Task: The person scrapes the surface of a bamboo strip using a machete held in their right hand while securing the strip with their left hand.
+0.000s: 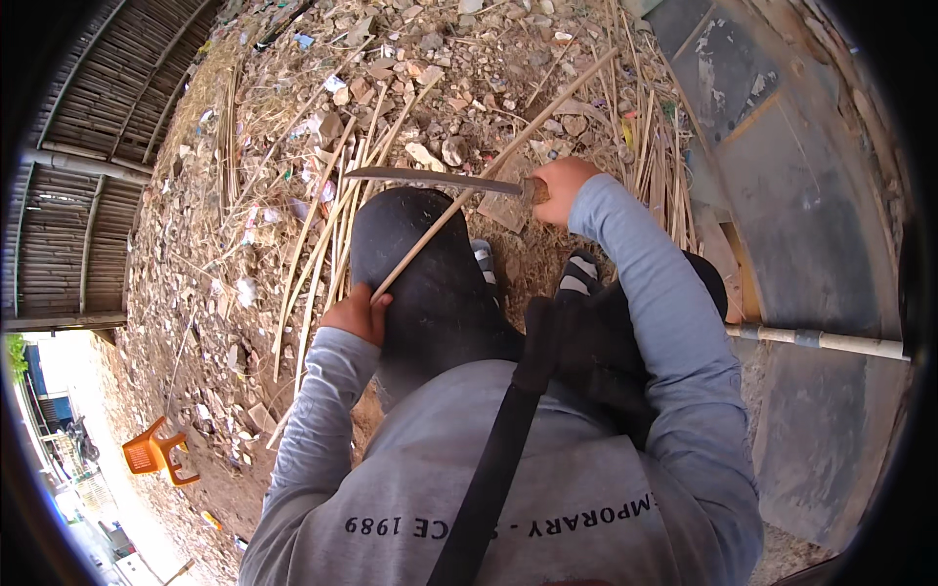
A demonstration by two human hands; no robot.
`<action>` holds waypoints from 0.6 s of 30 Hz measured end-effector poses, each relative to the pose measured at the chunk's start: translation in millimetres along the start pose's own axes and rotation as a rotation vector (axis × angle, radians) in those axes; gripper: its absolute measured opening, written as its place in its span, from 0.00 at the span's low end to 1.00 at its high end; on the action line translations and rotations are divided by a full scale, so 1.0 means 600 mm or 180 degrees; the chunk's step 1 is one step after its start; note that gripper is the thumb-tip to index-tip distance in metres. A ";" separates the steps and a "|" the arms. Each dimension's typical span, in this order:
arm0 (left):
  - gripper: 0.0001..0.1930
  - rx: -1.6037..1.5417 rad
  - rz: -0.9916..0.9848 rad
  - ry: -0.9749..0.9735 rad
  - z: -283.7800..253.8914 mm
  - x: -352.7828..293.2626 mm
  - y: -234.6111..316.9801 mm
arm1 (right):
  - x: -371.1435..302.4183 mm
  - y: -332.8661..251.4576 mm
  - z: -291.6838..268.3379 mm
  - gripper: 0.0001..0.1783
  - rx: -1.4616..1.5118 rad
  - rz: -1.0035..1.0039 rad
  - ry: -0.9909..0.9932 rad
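Note:
My left hand (pixel 356 314) is closed round the near end of a long split bamboo strip (pixel 420 246), beside my left knee. The strip slants over that knee, away to the far right. My right hand (pixel 564 189) grips the wooden handle (pixel 536 191) of a machete (pixel 430 178). Its long, narrow blade points left, just beyond the knee, and crosses the strip. Whether the edge touches the strip I cannot tell.
Several bamboo strips (pixel 311 256) lie left of my knee, and more (pixel 649 156) lie to the right. Stones and litter (pixel 430 59) cover the ground. Dark panels (pixel 831 195) stand at right, a bamboo-slat structure (pixel 73 234) at left. An orange plastic chair (pixel 151 451) is at lower left.

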State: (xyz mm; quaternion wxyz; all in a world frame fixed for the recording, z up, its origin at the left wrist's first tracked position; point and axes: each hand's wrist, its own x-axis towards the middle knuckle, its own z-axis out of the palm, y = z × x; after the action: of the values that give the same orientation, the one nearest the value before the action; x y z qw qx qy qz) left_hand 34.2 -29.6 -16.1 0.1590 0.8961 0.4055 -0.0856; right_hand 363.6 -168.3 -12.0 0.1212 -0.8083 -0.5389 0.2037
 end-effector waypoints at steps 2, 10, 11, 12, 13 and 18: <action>0.16 0.0016 -0.0027 0.0007 -0.001 0.003 0.001 | -0.004 -0.005 -0.006 0.16 -0.0042 0.0096 0.0101; 0.17 -0.0193 0.0245 0.0257 0.005 0.002 -0.009 | -0.003 0.013 -0.009 0.17 0.0126 0.0365 0.0022; 0.17 -0.0177 0.0258 0.0251 0.006 0.006 -0.009 | -0.004 0.027 -0.009 0.17 0.0144 0.0455 0.0137; 0.17 -0.0151 0.0241 0.0233 0.007 0.005 -0.012 | -0.004 0.021 -0.016 0.17 0.0180 0.0526 0.0230; 0.17 -0.0125 0.0226 0.0214 0.007 0.004 -0.013 | -0.005 0.013 -0.024 0.18 0.0148 0.0510 0.0125; 0.16 -0.0153 0.0064 0.0125 0.001 -0.002 -0.008 | -0.012 -0.026 -0.017 0.19 -0.0216 0.0058 -0.0189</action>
State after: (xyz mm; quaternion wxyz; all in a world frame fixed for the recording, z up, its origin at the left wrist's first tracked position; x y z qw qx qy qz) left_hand 29.7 -27.8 -17.2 0.1733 0.8976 0.4014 -0.0567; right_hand 353.3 -168.4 4.9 0.0758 -0.8104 -0.5416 0.2103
